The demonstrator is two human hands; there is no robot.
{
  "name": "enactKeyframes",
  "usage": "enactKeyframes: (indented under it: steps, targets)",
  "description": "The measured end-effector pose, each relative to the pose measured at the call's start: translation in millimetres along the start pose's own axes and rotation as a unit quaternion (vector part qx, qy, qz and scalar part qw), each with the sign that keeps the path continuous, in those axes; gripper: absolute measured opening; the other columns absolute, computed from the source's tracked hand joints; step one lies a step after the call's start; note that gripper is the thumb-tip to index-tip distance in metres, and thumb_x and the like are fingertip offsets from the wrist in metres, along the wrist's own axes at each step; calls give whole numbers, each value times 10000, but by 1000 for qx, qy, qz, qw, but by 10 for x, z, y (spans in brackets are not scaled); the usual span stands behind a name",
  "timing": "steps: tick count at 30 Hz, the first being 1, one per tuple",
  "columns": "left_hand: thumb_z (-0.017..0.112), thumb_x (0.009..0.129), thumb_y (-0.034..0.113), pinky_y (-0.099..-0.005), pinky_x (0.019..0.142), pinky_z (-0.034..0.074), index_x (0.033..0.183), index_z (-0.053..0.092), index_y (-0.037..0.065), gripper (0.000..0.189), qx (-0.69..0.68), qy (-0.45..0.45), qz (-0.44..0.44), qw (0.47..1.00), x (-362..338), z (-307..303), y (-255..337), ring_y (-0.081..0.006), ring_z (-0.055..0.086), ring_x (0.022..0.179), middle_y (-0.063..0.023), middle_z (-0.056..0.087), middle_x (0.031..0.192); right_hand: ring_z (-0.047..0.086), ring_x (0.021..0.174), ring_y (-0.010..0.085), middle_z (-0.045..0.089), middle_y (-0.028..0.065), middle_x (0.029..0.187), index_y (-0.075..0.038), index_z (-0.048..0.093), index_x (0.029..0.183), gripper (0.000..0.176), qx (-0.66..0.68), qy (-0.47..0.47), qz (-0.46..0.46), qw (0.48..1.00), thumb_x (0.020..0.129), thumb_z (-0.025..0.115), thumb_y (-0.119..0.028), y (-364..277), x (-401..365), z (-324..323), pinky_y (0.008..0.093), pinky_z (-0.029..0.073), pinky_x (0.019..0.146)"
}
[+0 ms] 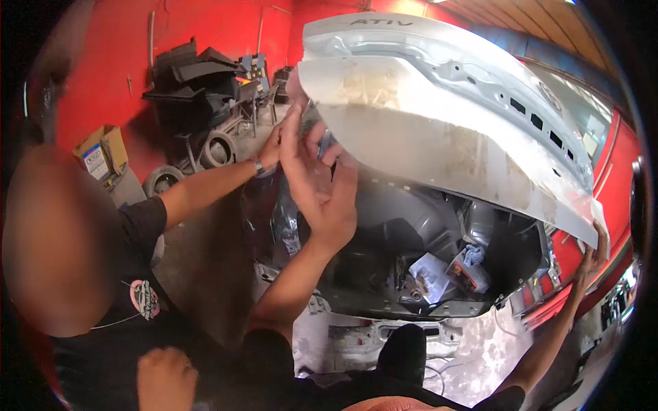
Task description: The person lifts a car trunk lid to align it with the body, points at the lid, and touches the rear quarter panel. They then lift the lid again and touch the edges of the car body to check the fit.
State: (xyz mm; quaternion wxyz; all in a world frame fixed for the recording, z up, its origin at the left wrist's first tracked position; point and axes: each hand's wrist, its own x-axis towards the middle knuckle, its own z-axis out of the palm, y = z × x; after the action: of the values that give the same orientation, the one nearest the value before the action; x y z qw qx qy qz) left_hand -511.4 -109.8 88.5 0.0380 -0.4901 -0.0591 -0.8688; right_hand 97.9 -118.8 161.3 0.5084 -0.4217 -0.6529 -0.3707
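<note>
A white car boot lid (pixel 439 116), marked ATIV, is raised over the open boot (pixel 411 253). My left hand (pixel 319 185) is held up at the lid's left corner with its fingers spread, fingertips next to a small grey-blue part (pixel 326 145); whether it touches that part I cannot tell. My right hand (pixel 593 252) grips the lid's lower right edge. A co-worker's hand (pixel 271 152), with a watch on the wrist, reaches to the same left corner, just behind my left hand.
The co-worker in a black shirt (pixel 137 301) stands close on my left, their other fist (pixel 164 377) low. Boxes and a blue rag (pixel 471 255) lie in the boot. Tyres (pixel 218 147), black panels and a cardboard box (pixel 101 152) stand against the red wall.
</note>
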Motion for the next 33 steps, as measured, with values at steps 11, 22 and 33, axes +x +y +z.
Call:
enactKeyframes:
  steps: [11, 22, 33]
  targets:
    - [490, 932, -129, -421, 1107, 437, 1622, 112, -57, 790, -55, -82, -52, 994, -124, 232, -271, -300, 373, 1471, -190, 243, 1654, 586, 1280, 266, 654, 145, 1346, -5, 627, 1344, 448, 22, 0, 53, 998, 990, 538, -266, 14, 119, 20, 413, 430, 1101]
    - [548, 958, -65, -369, 1092, 410, 1591, 201, -73, 721, -58, -21, -33, 998, -170, 404, -340, -254, 446, 1359, -157, 414, 1520, 618, 1222, 252, 667, 134, 1310, -10, 650, 1310, 536, 19, 38, 22, 999, 1028, 556, -455, 288, 150, 121, 398, 483, 1050]
    - [619, 935, -41, -420, 1153, 365, 1503, 336, -43, 635, -42, 34, -1, 999, -373, 530, -582, -264, 494, 1338, -170, 489, 1464, 616, 1239, 247, 688, 121, 1291, -13, 662, 1310, 667, -46, 63, 17, 997, 994, 553, -591, 287, 67, 104, 385, 443, 1085]
